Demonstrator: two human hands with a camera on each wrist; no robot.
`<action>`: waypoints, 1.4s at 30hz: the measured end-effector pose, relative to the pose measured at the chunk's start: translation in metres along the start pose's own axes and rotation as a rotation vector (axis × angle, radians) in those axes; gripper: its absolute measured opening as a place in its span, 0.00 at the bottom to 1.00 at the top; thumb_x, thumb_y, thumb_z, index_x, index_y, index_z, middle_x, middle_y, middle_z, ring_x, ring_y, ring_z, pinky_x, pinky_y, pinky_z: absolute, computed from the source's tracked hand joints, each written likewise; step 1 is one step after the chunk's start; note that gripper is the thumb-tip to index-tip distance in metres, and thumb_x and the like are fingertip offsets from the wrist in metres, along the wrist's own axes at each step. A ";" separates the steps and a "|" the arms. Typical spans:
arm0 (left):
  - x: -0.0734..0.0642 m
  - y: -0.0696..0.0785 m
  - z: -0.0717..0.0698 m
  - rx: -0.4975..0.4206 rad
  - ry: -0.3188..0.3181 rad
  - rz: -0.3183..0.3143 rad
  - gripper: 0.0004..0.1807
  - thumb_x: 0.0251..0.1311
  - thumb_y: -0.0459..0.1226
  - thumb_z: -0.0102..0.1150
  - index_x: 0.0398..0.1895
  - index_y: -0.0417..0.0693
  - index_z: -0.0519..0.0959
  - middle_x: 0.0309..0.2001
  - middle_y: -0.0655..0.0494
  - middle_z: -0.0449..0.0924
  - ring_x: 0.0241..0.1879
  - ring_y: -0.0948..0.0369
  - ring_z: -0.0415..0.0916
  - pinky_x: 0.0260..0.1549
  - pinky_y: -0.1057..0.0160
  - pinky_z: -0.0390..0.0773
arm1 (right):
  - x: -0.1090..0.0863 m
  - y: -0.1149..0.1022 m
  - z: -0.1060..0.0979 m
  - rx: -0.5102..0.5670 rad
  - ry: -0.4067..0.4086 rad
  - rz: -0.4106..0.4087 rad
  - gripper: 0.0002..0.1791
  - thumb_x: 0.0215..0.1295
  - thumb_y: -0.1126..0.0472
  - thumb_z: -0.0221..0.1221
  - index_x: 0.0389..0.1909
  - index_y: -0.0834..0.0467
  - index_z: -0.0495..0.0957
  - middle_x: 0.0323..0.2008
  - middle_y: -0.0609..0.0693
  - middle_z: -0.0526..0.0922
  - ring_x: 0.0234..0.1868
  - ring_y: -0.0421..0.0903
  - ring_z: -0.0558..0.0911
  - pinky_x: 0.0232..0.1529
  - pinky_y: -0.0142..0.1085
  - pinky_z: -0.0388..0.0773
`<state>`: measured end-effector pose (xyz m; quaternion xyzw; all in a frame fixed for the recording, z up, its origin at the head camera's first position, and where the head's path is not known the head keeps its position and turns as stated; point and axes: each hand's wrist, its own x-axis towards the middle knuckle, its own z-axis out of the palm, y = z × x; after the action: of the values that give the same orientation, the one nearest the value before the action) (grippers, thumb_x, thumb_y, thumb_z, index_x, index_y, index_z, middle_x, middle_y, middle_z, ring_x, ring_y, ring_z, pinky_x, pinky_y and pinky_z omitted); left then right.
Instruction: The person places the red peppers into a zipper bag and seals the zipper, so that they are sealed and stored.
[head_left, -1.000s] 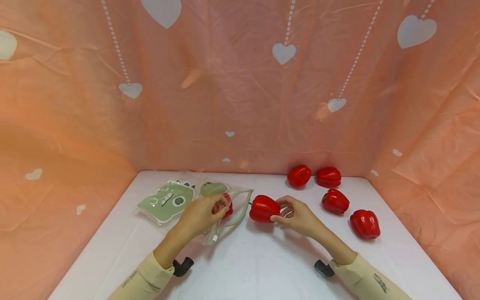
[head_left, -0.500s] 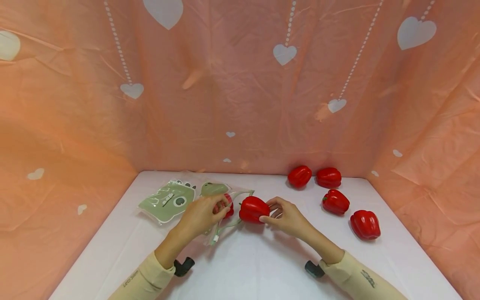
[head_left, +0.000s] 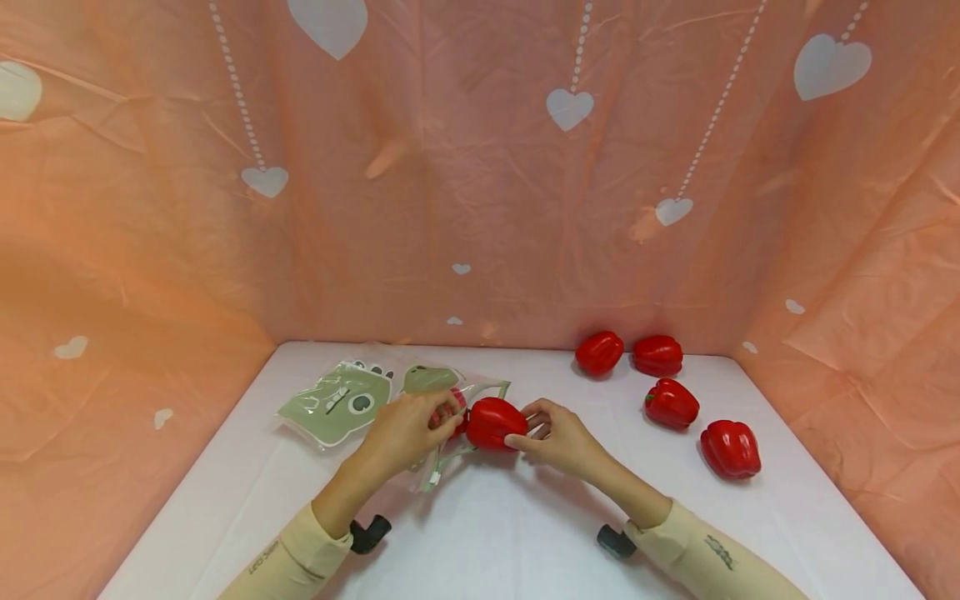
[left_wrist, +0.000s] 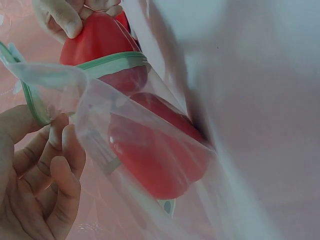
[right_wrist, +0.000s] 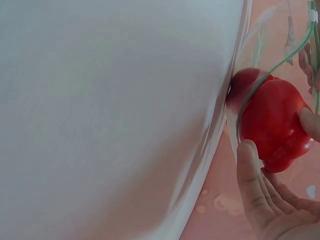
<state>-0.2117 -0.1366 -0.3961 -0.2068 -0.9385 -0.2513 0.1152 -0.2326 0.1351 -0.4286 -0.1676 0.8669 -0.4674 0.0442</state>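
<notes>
My left hand [head_left: 408, 425] pinches the green-edged mouth of a clear zip bag [left_wrist: 95, 80], holding it apart. Green cartoon prints [head_left: 348, 402] show on the bag at the left. One red bell pepper [left_wrist: 160, 155] lies inside, seen through the plastic and partly behind my left hand in the head view. My right hand [head_left: 562, 437] grips another red bell pepper [head_left: 495, 423] by its blunt end, thumb on the near side and fingers behind. In the left wrist view the front of this pepper is past the green zip strip, close to the pepper inside.
Several loose red bell peppers [head_left: 671, 404] lie on the right of the white table [head_left: 517, 533]. The bag's white slider [head_left: 435, 478] hangs at its near corner. Pink-orange cloth with hearts [head_left: 495, 208] walls the back and sides.
My right hand has moved left, bringing its pepper from beside the bag into its mouth. My left hand keeps its hold on the bag nearly still. The loose peppers have not moved.
</notes>
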 end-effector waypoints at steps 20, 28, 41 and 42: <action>-0.002 0.004 0.000 0.017 0.002 0.007 0.06 0.66 0.40 0.73 0.39 0.59 0.83 0.27 0.71 0.80 0.23 0.69 0.71 0.20 0.67 0.72 | 0.012 -0.007 0.022 0.260 0.019 0.082 0.27 0.65 0.68 0.72 0.60 0.73 0.73 0.46 0.63 0.85 0.43 0.53 0.90 0.41 0.44 0.89; -0.002 0.005 0.002 0.046 0.028 0.021 0.07 0.65 0.41 0.74 0.40 0.59 0.84 0.27 0.70 0.81 0.23 0.68 0.73 0.21 0.66 0.73 | 0.012 -0.009 0.027 0.329 0.043 0.111 0.26 0.65 0.69 0.71 0.59 0.73 0.71 0.46 0.64 0.85 0.40 0.53 0.90 0.42 0.47 0.89; -0.004 0.009 -0.001 0.049 -0.001 0.038 0.07 0.66 0.41 0.75 0.42 0.58 0.84 0.25 0.71 0.77 0.24 0.69 0.71 0.22 0.67 0.72 | 0.020 -0.011 0.033 0.360 0.085 0.128 0.27 0.66 0.66 0.72 0.61 0.71 0.73 0.49 0.63 0.85 0.39 0.51 0.91 0.41 0.39 0.88; -0.004 0.010 -0.001 0.047 -0.001 0.041 0.07 0.65 0.41 0.75 0.42 0.57 0.84 0.25 0.70 0.77 0.24 0.69 0.71 0.22 0.67 0.72 | 0.020 -0.010 0.033 0.362 0.084 0.122 0.27 0.66 0.67 0.72 0.61 0.71 0.73 0.49 0.63 0.85 0.39 0.51 0.91 0.42 0.39 0.88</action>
<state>-0.2038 -0.1307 -0.3925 -0.2234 -0.9398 -0.2265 0.1246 -0.2413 0.0967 -0.4371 -0.0842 0.7783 -0.6188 0.0656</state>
